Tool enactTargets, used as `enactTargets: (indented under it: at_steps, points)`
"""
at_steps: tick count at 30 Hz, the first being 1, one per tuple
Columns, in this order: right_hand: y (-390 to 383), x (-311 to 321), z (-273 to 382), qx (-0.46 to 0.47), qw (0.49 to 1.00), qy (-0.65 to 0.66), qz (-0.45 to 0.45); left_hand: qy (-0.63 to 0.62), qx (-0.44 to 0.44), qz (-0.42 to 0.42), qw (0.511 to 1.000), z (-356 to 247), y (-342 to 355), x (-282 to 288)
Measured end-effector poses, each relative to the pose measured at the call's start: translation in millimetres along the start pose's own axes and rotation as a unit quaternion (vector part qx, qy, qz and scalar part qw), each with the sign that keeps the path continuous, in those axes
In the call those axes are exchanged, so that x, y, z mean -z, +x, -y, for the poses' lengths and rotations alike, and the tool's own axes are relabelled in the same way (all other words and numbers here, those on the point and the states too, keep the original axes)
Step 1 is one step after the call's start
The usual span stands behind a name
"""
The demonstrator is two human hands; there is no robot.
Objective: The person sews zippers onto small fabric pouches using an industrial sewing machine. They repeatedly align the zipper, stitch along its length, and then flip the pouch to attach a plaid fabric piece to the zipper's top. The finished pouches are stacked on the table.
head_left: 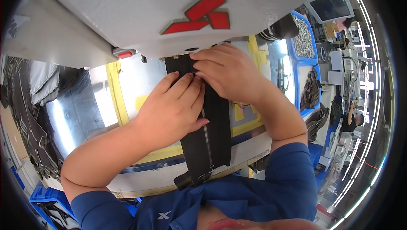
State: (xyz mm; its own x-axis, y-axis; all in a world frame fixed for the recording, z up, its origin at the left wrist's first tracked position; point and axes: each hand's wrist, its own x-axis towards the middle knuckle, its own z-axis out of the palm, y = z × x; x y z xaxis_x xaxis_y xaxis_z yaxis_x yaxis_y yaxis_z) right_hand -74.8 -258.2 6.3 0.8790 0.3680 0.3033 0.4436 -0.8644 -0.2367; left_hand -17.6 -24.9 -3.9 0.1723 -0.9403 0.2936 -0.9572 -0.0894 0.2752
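Note:
A long black fabric piece (219, 132) with a metal zipper (207, 139) down its length lies in front of me, its near end hanging over the table's edge by my body. My left hand (169, 109) rests on it, fingers stretched forward and slightly apart, thumb beside the zipper. Farther up, my right hand (231, 71) has thumb and bent fingers closed on the fabric along the zipper line, just under the machine head. That light grey machine head (140, 9) carries a red emblem and covers the fabric's far end. What lies under my fingertips is hidden.
Yellow tape (117, 94) marks the shiny worktable (70, 111). Black fabric pieces (32, 124) pile up at left. On the right stand a blue bin (314, 45) of small metal parts and another with dark pieces (310, 90). A monitor (328, 7) and a person (351, 122) appear beyond.

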Motion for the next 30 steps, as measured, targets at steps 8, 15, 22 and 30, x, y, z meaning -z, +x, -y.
enactTargets:
  at_steps: [8,15,22,30]
  points:
    - [1,3,-4,-0.01,0.998,0.054,0.007,0.015,0.029,-0.06,0.998,3,-2,-4]
    - [1,2,-6,-0.022,0.999,0.048,0.014,0.027,0.064,-0.053,0.996,10,3,-1]
    - [1,2,-3,-0.021,0.999,0.04,-0.004,0.013,0.076,-0.034,0.996,11,6,2]
    - [-4,24,-1,-0.07,0.989,0.052,0.12,0.017,0.092,0.002,0.996,11,10,12]
